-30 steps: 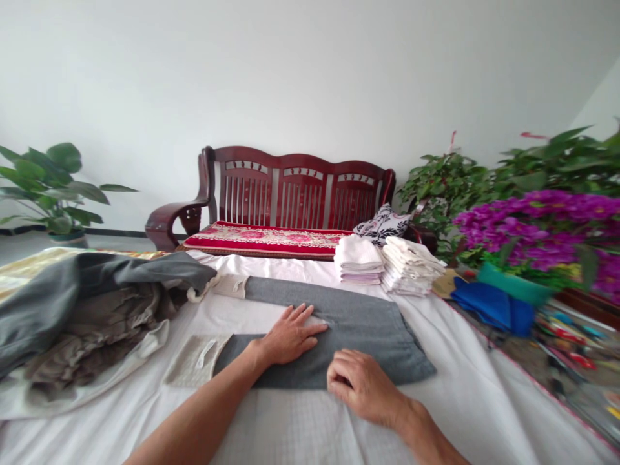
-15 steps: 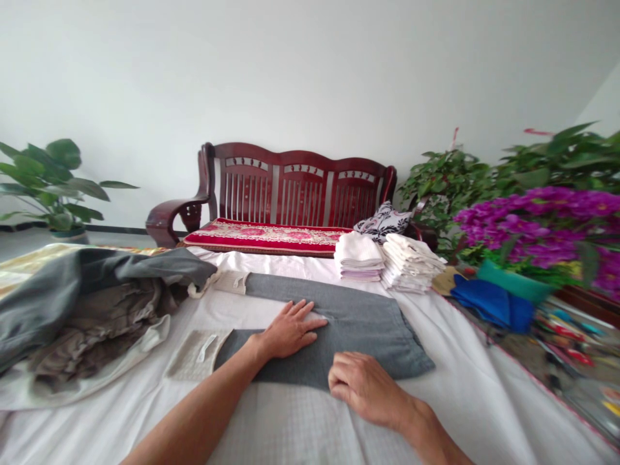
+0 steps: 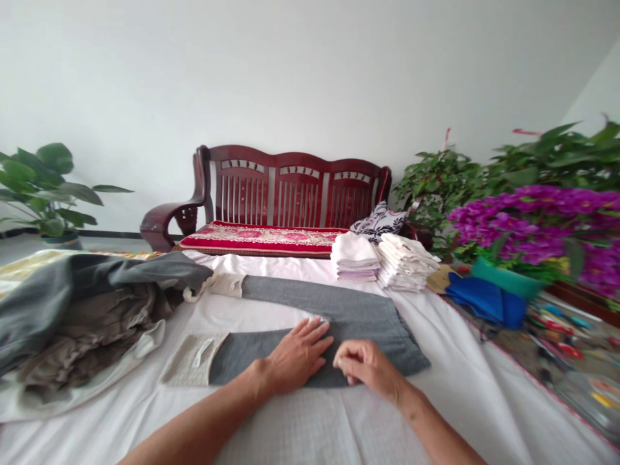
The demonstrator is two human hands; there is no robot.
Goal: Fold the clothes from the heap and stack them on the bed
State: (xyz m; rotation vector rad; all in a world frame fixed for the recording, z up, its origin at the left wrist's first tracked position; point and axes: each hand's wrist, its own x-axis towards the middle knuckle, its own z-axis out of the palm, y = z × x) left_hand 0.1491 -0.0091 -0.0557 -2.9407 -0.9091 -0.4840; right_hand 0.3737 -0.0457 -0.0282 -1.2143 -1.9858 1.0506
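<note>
A pair of grey trousers lies spread on the white sheet, legs pointing left, with pale cuffs at the leg ends. My left hand rests flat on the near leg, fingers stretched out and together. Right beside it, my right hand has its fingers curled in a pinch on the near edge of the grey cloth.
A heap of grey and brown garments lies at the left. Two stacks of folded white cloths stand at the back right, with blue cloth and purple flowers beyond. A red wooden bench stands behind.
My left hand slid toward me along the near leg. My right hand moved up beside it and pinched the cloth's edge.
</note>
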